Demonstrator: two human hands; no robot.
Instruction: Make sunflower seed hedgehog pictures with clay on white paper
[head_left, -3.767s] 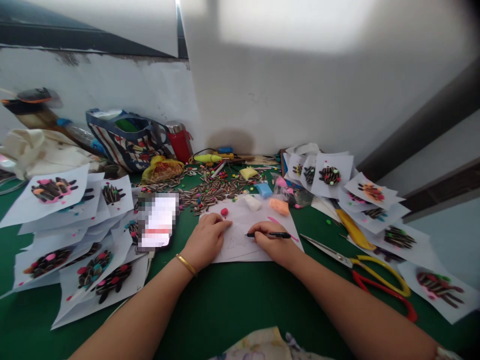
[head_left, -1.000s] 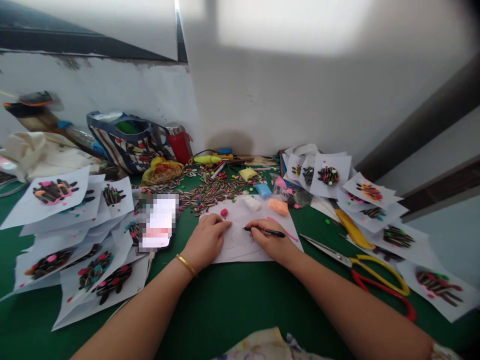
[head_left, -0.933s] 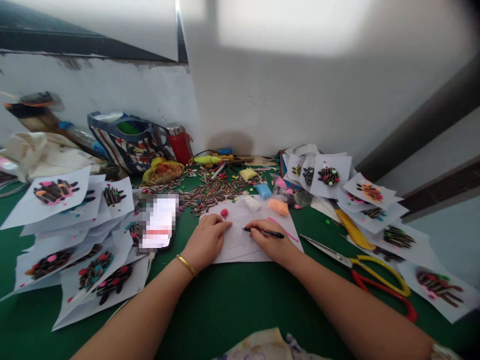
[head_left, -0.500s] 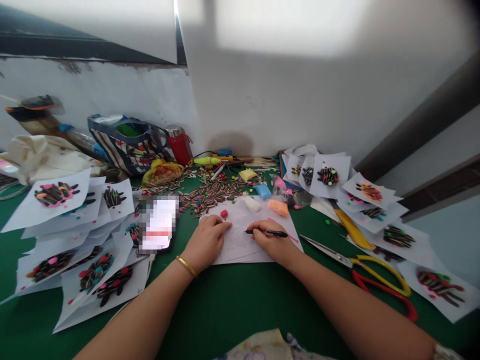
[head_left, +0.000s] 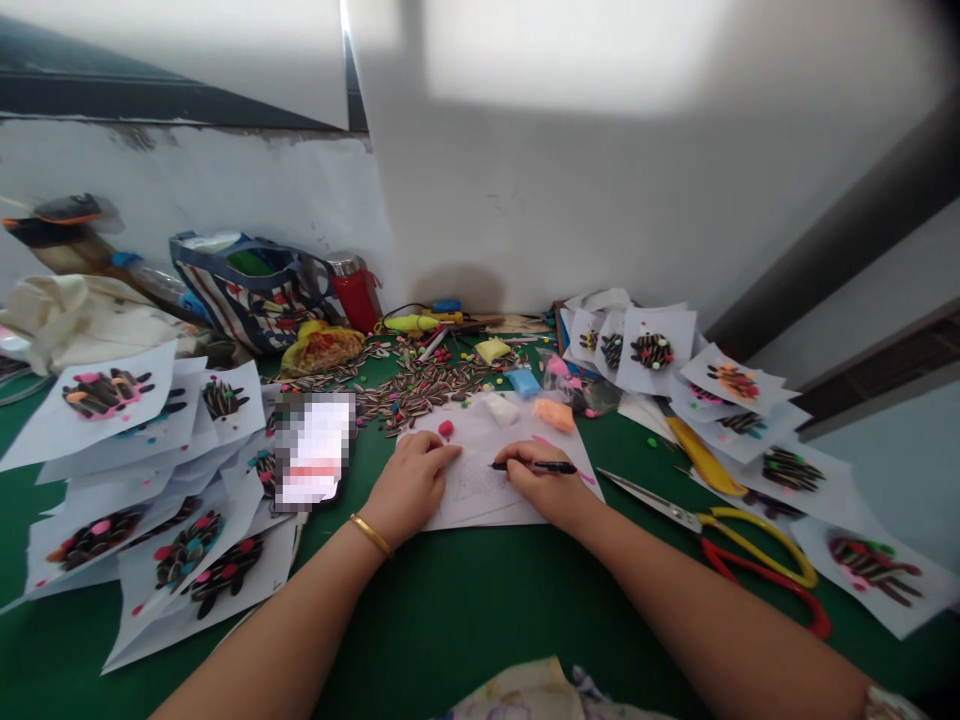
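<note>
Well left of the grip we note overlapping seed-figure sheets (head_left: 120,435), staggered, probably so the raised work isn't crushed. Nearer the grip a phone (head_left: 315,450) lies face up (screen pixelated, unreadable to us). Then the left hand (head_left: 415,478): palm down, spread flat, grasping nothing; we take it to be steadying the white paper (head_left: 487,515) beneath. That paper lies under both hands, its faint drawing (head_left: 476,478) between them. The right hand (head_left: 541,487) has thumb and fingers closed around a black pen (head_left: 555,467), tip low at the drawing; whether it touches, we cannot tell. Right of that grip, scissors (head_left: 686,518) lie with blades pointing toward it, perhaps parked within reach. Farther right, more decorated cards (head_left: 791,468).

Surface: green tabletop (head_left: 450,610), loose striped seeds (head_left: 420,388) scattered beyond the grip. Room: a pale wall (head_left: 600,200) rises behind, a bright patch of light high on it.
</note>
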